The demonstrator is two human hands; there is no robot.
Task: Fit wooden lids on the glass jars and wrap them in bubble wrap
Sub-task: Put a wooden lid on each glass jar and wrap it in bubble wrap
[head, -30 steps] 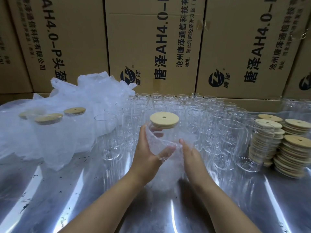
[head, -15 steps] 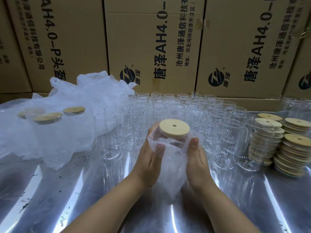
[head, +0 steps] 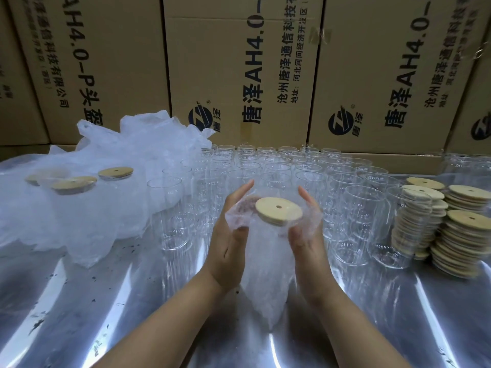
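Above the middle of the metal table, a lidded jar is held upright inside a bubble wrap sleeve, between the two hands. The left hand and the right hand are kept apart, one on each side, with fingers straight and palms pressed against the wrap; whether the thumbs pinch the film cannot be told. The lid is seated on the jar's mouth, and the wrap's open edge is gathered loosely round it, while the slack tail hangs down toward the table. The glass is judged rigid, fragile and fairly heavy for its size, and likely slippery under the film; the wrap is soft, light and gives no firm purchase of its own. Hold is therefore best taken on the jar's body at mid height through the wrap, not by the lid, which might be lifted off, nor by the loose film. Rows of bare jars stand just behind the hands and could be knocked. Spare lid stacks are set to the right, and wrapped jars lie to the left.
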